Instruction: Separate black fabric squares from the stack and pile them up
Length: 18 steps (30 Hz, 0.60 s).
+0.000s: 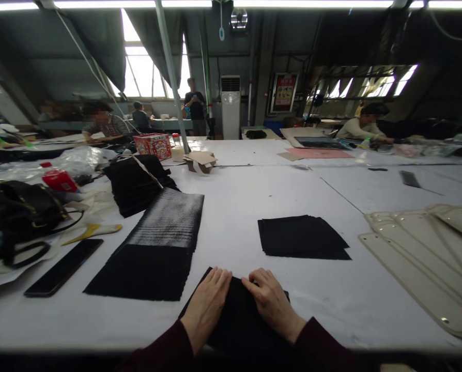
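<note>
A black fabric piece [242, 323] lies at the table's front edge, under both hands. My left hand [210, 305] rests on its upper left part, fingers stretched out and side by side near the far edge; its thumb is hard to make out. My right hand [272, 302] is at the far edge on the right, fingers bent and thumb close to them, with black fabric between. To the left is a stack of black fabric pieces [145, 271], its far part fanned out and greyish. A smaller black stack [301, 236] lies ahead of my right hand.
A phone [64, 267], a black bag [21, 212] and a tall black pile [138, 181] stand left. Beige panels with metal rivets [417, 253] overlap at right. A red patterned box [152, 146] and cardboard [200, 160] sit farther back. Several people are in the background.
</note>
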### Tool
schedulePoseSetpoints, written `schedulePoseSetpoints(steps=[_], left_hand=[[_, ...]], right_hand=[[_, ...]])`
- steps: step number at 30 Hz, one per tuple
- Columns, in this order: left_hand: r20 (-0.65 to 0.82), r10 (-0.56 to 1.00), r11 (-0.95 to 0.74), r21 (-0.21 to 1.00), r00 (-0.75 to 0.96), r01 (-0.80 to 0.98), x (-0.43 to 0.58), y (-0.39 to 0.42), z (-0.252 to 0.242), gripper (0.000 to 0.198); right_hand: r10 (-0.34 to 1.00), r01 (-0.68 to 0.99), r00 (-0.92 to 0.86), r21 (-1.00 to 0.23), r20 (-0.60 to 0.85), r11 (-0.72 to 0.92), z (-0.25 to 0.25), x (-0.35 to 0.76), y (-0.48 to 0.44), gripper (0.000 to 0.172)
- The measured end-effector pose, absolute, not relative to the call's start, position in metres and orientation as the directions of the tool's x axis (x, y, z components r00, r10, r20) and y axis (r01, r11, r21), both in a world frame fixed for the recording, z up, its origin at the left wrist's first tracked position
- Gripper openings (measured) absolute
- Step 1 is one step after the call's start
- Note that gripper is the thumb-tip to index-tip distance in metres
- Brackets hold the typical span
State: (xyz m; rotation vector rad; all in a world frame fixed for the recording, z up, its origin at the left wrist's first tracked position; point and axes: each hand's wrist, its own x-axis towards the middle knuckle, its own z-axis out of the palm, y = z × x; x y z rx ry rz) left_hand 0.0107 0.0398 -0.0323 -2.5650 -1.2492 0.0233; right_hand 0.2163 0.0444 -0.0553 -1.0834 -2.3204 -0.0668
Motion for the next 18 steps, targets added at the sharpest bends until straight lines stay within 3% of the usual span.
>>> schedulePoseSetpoints(steps=[6, 12, 18], left_hand=[[0.067, 0.785, -0.561, -0.344, 0.616, 0.753, 0.023, 0.031, -0.029, 0.061], [0.079, 0.728, -0.632, -0.308, 0.681, 0.711, 0.033, 0.031, -0.034, 0.056], [0.082, 0.735, -0.611, -0.35, 0.673, 0.711, 0.047, 0.025, -0.03, 0.063]], right_hand=[[0.715, 0.72, -0.509, -0.218, 0.479, 0.658, -0.053, 0.231, 0.038, 0.03], [0.73, 0.744, -0.505, -0.196, 0.46, 0.639, -0.053, 0.249, 0.032, 0.027], [0.715, 0.736, -0.541, -0.163, 0.442, 0.658, -0.052, 0.266, 0.028, 0.03]])
